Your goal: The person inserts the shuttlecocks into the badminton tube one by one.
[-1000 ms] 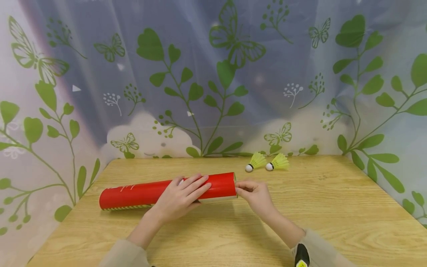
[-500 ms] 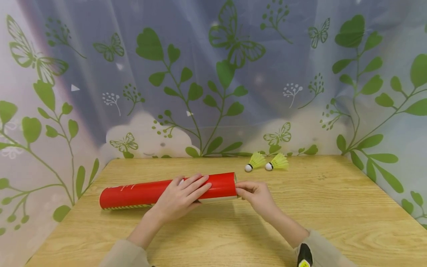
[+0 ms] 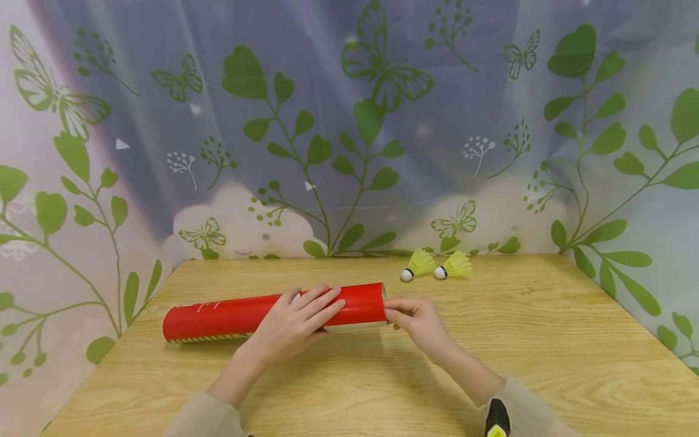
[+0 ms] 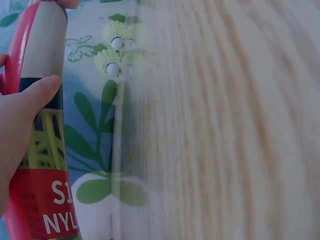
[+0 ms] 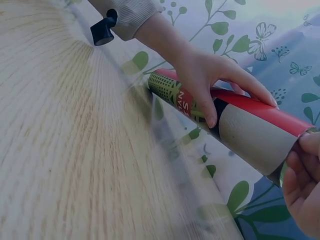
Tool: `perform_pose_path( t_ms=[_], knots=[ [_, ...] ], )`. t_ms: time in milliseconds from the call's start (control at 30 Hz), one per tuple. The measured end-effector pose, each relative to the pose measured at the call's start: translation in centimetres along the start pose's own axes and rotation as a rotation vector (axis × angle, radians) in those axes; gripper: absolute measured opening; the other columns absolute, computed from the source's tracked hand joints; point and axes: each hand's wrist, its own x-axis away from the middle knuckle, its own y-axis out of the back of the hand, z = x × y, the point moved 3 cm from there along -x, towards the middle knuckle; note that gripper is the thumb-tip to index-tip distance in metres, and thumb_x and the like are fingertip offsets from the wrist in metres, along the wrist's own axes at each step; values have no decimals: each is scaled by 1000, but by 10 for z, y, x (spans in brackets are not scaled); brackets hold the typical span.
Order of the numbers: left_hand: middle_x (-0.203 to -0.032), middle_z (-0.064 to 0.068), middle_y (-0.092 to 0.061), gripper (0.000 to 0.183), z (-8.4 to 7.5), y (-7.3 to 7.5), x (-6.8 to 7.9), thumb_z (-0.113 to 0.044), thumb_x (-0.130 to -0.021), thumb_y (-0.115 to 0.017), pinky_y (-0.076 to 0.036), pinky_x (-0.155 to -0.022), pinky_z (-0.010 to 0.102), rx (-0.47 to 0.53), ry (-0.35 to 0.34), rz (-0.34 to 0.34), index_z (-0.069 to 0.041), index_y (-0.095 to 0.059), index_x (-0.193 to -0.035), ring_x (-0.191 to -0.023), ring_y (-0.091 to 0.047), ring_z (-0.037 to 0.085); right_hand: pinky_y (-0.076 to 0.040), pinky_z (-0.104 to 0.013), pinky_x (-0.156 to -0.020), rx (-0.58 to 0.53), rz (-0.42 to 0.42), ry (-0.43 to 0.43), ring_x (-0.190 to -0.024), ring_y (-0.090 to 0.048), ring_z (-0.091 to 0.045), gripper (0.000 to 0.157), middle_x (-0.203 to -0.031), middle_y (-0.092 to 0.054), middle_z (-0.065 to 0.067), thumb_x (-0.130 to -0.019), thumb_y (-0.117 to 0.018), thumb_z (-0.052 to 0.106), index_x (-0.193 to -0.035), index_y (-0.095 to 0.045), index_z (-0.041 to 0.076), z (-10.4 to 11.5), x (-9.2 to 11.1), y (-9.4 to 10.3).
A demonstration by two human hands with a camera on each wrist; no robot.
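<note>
A long red shuttlecock tube (image 3: pixel 235 317) lies slantwise above the tabletop, its right end raised. My left hand (image 3: pixel 295 325) grips it around the middle from above, with the thumb on the near side, as the left wrist view shows. At the right end, my right hand (image 3: pixel 420 321) has its thumb and curled fingers at the rim, pinching there. Exactly what sits between those fingertips is hidden. In the right wrist view the tube's pale grey underside (image 5: pixel 255 132) faces the camera.
Two yellow shuttlecocks (image 3: pixel 455 266) with white heads lie side by side at the back of the wooden table (image 3: pixel 546 340). A curtain (image 3: pixel 306 121) printed with leaves and butterflies hangs right behind the table and along its sides.
My right hand's fingertips shift very slightly at the tube's end. The tube, my left hand and the two shuttlecocks stay in place.
</note>
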Motion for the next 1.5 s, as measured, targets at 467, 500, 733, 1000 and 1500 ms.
perform_pose_path(
  t_ms=[467, 500, 733, 1000, 1500],
  knots=[
    [-137, 5, -51, 79, 3, 2, 1, -32, -65, -84, -49, -79, 42, 7, 2, 9, -13, -52, -135, -119, -53, 21, -51, -30, -70, 109, 25, -9, -82, -60, -7, 30, -101, -67, -21, -91, -59, 13, -113, -63, -7, -13, -1, 49],
    [-137, 5, -52, 79, 3, 2, 1, -33, -65, -84, -49, -79, 42, 5, 1, 9, -13, -52, -134, -118, -54, 21, -51, -30, -71, 118, 23, -18, -83, -59, -7, 31, -103, -67, -22, -92, -59, 15, -114, -62, -7, -15, -1, 54],
    [-135, 5, -53, 76, 1, 1, 3, -34, -65, -84, -49, -78, 41, -1, -17, -3, -13, -55, -132, -115, -56, 22, -52, -37, -76, 200, -13, -93, -90, -60, -11, 37, -112, -64, -21, -94, -56, 19, -121, -57, -7, -27, -6, 91],
    [-136, 5, -53, 80, 3, 1, 2, -33, -64, -85, -50, -78, 41, 10, 1, 1, -13, -53, -134, -116, -55, 23, -52, -29, -72, 290, -169, -121, -82, -57, -1, 44, -116, -61, -24, -94, -57, 22, -125, -53, -8, -32, -27, 126],
    [-136, 4, -52, 77, 2, 0, 2, -36, -67, -83, -49, -77, 39, -4, -16, 18, -13, -53, -134, -115, -54, 22, -53, -40, -78, 538, -248, -154, -107, -56, -41, 41, -122, -55, -28, -96, -52, 20, -126, -53, -8, -67, -56, 168]
  ],
)
